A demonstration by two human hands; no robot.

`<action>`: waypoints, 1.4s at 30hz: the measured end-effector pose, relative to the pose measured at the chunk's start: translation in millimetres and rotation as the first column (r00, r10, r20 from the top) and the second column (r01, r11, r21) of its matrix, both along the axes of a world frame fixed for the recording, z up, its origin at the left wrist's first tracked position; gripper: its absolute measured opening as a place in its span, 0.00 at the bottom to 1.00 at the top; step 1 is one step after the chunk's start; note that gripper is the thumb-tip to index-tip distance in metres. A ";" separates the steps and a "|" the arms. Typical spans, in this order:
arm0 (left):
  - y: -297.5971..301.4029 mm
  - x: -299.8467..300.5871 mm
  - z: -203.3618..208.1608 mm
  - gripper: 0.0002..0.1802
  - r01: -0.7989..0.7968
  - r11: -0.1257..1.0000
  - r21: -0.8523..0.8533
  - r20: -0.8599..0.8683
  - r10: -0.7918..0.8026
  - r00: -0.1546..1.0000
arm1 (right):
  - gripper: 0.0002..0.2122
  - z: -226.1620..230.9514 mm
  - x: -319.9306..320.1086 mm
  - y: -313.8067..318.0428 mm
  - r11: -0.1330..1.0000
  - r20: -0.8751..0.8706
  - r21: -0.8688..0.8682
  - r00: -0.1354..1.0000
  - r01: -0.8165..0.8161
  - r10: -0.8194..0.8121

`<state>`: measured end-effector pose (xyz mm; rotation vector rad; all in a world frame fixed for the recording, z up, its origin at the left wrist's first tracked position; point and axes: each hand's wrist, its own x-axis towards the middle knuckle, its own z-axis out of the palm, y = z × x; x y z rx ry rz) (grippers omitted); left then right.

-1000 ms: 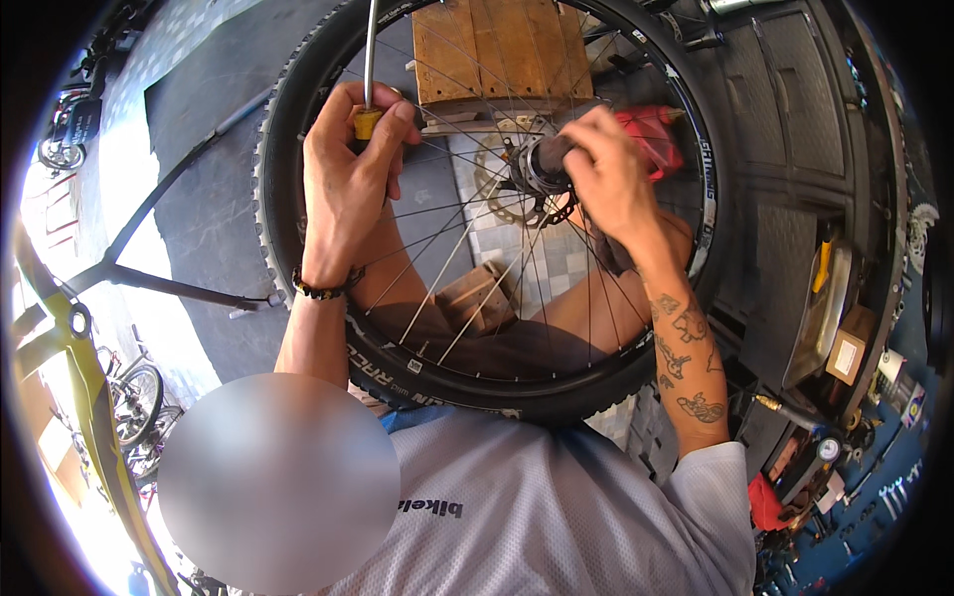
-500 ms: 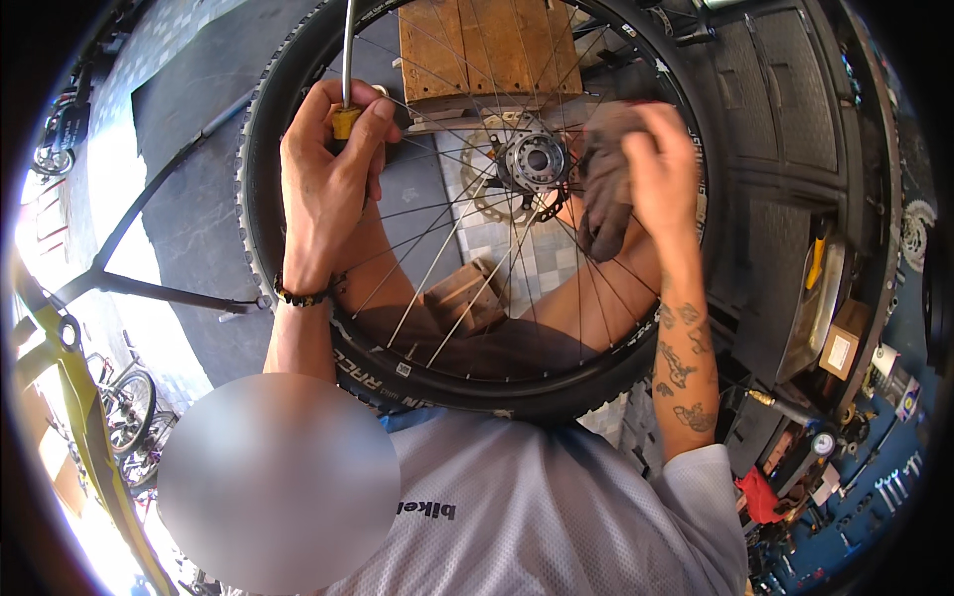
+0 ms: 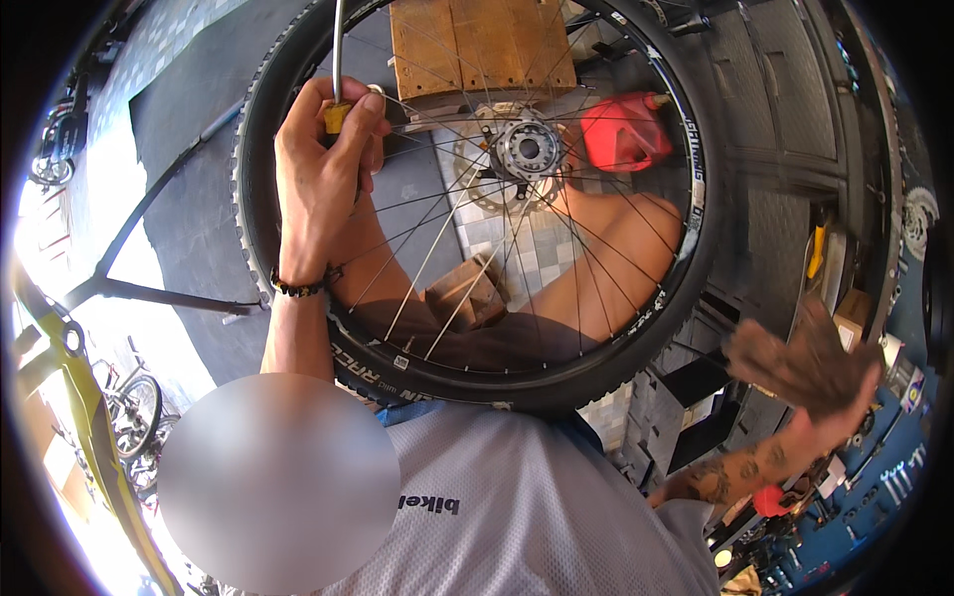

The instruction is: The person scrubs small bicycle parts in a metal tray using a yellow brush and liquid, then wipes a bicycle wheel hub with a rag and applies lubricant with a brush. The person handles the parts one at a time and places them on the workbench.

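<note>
A bicycle wheel (image 3: pixel 701 223) with a black knobbly tyre rests against my torso over my bare knees. Its hub (image 3: pixel 527 151) and brake disc (image 3: pixel 462 169) face up. Inside the rim at the left, my left hand (image 3: pixel 323 164) is closed round a yellow-handled tool (image 3: pixel 338 117) with a long metal shaft pointing away from me. A small ring-like piece shows by the thumb; its kind is unclear. Out past the wheel at the right, my right hand (image 3: pixel 845 397) holds a dark grey-brown rag (image 3: pixel 790 363), both smeared by motion.
Through the spokes appear a wooden box (image 3: pixel 482 50), a red container (image 3: pixel 626 131) and a small wooden block (image 3: pixel 465 293). A black stand leg (image 3: pixel 149 288) and a yellow-green bike frame (image 3: pixel 89 427) stand left. Black drawers and a blue tool board (image 3: pixel 884 497) line the right.
My right hand has swung from over the spokes beside the hub out to the lower right, taking the rag along. The red container is now uncovered. My left hand has hardly moved.
</note>
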<state>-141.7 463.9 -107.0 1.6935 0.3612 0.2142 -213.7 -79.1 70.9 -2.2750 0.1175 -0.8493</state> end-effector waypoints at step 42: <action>-32.0 -4.9 6.7 0.22 0.123 0.957 0.264 0.146 -0.165 0.975 | 0.25 131.1 -250.9 -339.5 -0.137 0.327 -0.743 0.177 0.655 -0.928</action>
